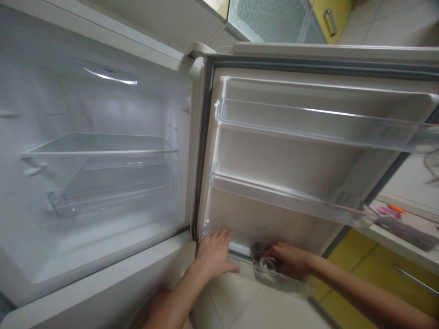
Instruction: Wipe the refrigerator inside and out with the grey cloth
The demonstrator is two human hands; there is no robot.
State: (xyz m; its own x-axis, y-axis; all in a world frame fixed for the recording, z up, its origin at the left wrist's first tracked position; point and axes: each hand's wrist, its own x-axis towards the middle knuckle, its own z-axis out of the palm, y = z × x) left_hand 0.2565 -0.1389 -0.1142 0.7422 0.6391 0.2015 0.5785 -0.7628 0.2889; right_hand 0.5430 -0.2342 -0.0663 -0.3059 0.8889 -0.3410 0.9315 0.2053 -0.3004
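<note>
The door (274,169) of an open refrigerator spans the right half of the head view. My left hand (214,256) lies at the door's lower hinge-side corner, fingers stretched and thumb apart, close to the left end of the lowest door shelf. Inside that clear lowest shelf (288,284), my right hand (290,259) grips a crumpled dark-and-light cloth (269,262). The fingertips of the right hand are partly hidden by the cloth and blurred.
Two more clear door shelves, an upper one (308,121) and a middle one (291,198), jut out above my hands. Left is the fridge interior with a glass shelf (103,143). A counter at right carries a grey cloth (406,230) and an orange object (397,208). Yellow cabinets (384,269) stand below.
</note>
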